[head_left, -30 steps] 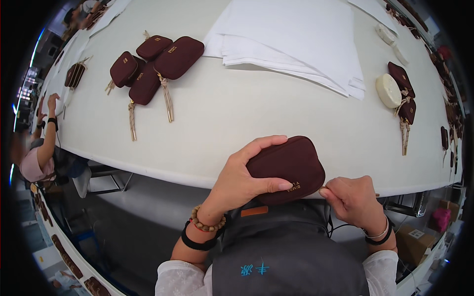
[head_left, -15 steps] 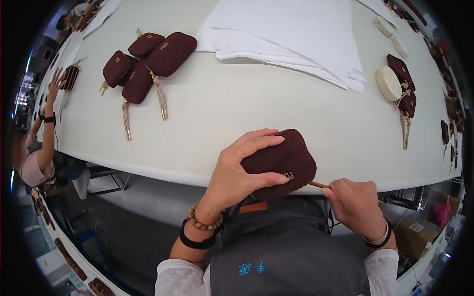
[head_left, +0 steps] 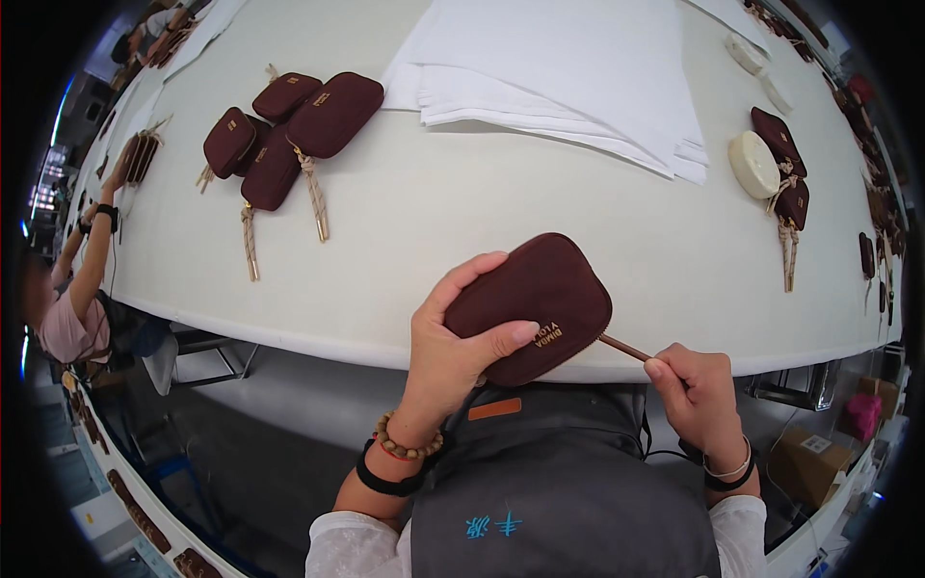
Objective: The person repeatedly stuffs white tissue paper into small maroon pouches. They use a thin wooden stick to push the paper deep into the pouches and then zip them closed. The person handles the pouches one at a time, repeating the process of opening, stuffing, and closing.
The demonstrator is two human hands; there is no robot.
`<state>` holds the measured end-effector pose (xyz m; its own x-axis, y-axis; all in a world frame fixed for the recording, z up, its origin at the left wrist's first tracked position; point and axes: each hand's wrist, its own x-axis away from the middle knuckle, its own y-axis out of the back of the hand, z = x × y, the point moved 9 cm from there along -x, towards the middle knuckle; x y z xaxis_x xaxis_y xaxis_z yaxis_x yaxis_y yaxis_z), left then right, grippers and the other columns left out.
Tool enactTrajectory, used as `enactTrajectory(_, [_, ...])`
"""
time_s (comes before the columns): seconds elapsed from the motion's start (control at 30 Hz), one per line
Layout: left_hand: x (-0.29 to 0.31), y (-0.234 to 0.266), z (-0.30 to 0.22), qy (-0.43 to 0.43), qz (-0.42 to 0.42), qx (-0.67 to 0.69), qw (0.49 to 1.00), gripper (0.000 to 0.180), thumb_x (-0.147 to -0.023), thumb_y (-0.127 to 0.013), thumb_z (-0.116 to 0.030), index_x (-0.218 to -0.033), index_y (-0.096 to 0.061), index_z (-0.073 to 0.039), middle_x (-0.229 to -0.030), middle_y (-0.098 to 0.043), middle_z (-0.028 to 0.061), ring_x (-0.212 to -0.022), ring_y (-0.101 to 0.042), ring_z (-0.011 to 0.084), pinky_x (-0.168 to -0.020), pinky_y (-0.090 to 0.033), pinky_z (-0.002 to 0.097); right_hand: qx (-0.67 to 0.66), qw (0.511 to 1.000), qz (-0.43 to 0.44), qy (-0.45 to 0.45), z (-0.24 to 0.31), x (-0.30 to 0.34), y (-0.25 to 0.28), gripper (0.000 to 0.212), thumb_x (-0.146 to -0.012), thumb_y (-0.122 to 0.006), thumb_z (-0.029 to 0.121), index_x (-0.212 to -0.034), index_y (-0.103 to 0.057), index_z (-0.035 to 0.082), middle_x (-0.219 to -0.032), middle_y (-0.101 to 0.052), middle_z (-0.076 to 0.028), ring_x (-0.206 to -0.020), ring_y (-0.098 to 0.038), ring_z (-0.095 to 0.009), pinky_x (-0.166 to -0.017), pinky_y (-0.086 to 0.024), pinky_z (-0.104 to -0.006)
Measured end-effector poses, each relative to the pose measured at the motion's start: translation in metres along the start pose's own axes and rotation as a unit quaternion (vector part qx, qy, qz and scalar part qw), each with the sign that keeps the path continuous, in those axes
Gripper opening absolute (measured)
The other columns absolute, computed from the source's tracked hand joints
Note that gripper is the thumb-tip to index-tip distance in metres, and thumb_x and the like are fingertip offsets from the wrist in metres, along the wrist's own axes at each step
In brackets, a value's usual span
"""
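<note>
My left hand (head_left: 438, 342) grips a dark maroon zip pouch (head_left: 540, 289) with gold lettering, thumb across its front and fingers along its far left side. The pouch is tilted above the near edge of the table. In my right hand (head_left: 699, 397) is a thin brown rod (head_left: 626, 348), pinched between thumb and curled fingers. The rod's far tip meets the zip edge at the pouch's lower right; whether it goes inside I cannot tell.
Several maroon pouches (head_left: 337, 116) with cord pulls lie at left on the pale table (head_left: 434, 212). White sheets (head_left: 568, 77) are stacked at the back. A cream tape roll (head_left: 753, 165) sits by maroon pouches (head_left: 777, 140) at right. A co-worker's arm (head_left: 92, 255) reaches in at far left.
The pouch has shifted slightly up and left and turned, showing more of its lettering. My right hand stays close by, with more rod visible. The co-worker's hand has lowered to the pouches there.
</note>
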<state>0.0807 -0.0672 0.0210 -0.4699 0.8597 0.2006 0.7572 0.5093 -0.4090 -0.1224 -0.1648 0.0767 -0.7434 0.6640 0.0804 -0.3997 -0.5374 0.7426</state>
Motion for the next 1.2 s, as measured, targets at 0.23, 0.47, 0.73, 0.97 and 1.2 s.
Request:
enactTrajectory(0.23, [0.006, -0.008, 0.009, 0.014, 0.023, 0.037, 0.999, 0.066, -0.075, -0.081, -0.009, -0.13, -0.045, -0.002, -0.114, -0.063, 0.0123, -0.104, -0.062, 0.0188, -0.09, -0.052, 0.0314, -0.022, 0.998, -0.03, 0.047, 0.003, -0.003, -0.011, 0.02, -0.089, -0.065, 0.017, -0.074, -0.06, 0.006, -0.056, -0.051, -0.007, -0.043, -0.045, -0.023, -0.041, -0.034, -0.0321])
enactTrajectory(0.47, [-0.009, 0.002, 0.005, 0.116, 0.068, -0.01, 0.991, 0.064, -0.083, -0.074, -0.012, -0.134, -0.035, -0.005, -0.114, -0.063, 0.0133, -0.105, -0.061, 0.018, -0.088, -0.053, 0.0316, 0.077, 0.985, 0.034, 0.148, 0.012, -0.026, 0.002, 0.017, -0.088, -0.065, 0.021, -0.076, -0.061, 0.009, -0.057, -0.052, -0.006, -0.05, -0.053, -0.025, -0.047, -0.039, -0.0365])
enactTrajectory(0.73, [-0.021, -0.001, -0.016, -0.061, -0.036, -0.082, 0.994, 0.06, -0.093, -0.062, -0.015, -0.143, -0.03, -0.005, -0.132, -0.049, 0.0143, -0.118, -0.051, 0.0184, -0.095, -0.048, 0.0324, 0.328, 0.929, -0.16, 0.055, -0.04, -0.055, 0.056, 0.031, -0.092, -0.057, 0.022, -0.117, -0.057, 0.002, -0.119, -0.056, -0.015, -0.107, -0.054, -0.032, -0.089, -0.043, -0.038])
enactTrajectory(0.97, [0.0, -0.065, 0.012, -0.215, 0.079, -0.568, 0.79, 0.062, -0.09, -0.065, -0.028, -0.142, -0.039, -0.007, -0.15, -0.022, 0.0225, -0.137, -0.023, 0.0472, -0.11, -0.028, 0.0518, 0.221, 0.917, -0.268, 0.195, 0.05, -0.031, 0.061, 0.066, -0.098, -0.041, 0.041, -0.146, -0.028, -0.003, -0.153, -0.026, -0.021, -0.142, -0.024, -0.036, -0.114, -0.021, -0.0487])
enactTrajectory(1.2, [0.004, -0.064, 0.019, -0.209, 0.096, -0.462, 0.856, 0.064, -0.093, -0.057, -0.019, -0.147, -0.026, -0.003, -0.154, -0.014, 0.0245, -0.14, -0.018, 0.0455, -0.113, -0.021, 0.0501, 0.083, 0.991, 0.033, 0.095, 0.014, -0.024, -0.038, 0.078, -0.096, -0.043, 0.048, -0.146, -0.021, -0.007, -0.155, -0.017, -0.024, -0.144, -0.016, -0.04, -0.114, -0.018, -0.0496])
